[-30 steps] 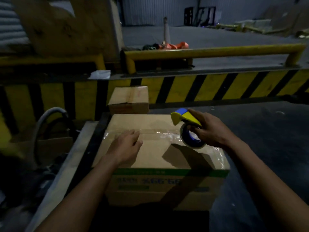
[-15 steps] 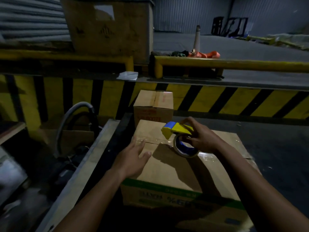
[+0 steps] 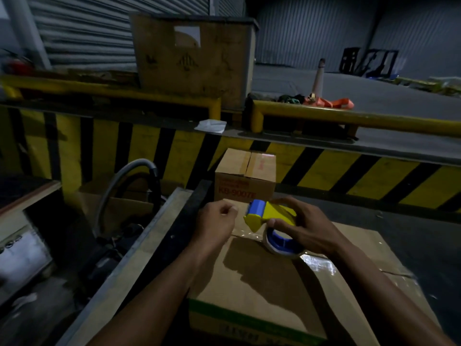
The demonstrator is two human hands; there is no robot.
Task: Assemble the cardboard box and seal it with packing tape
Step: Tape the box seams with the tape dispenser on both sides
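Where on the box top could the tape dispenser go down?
Bare cardboard on the big box lies near its front edge, between the two forearms. The far end is crowded: left hand, right hand with the tape dispenser, and the small box just behind.

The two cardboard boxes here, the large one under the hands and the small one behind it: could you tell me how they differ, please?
The large box bears glossy clear tape along its top seam; the small box shows a seam with no gloss I can make out. The large box has a green band and print on its near side; the small box has red print. The large box is far bigger and nearer. Both are brown cardboard with flaps closed.
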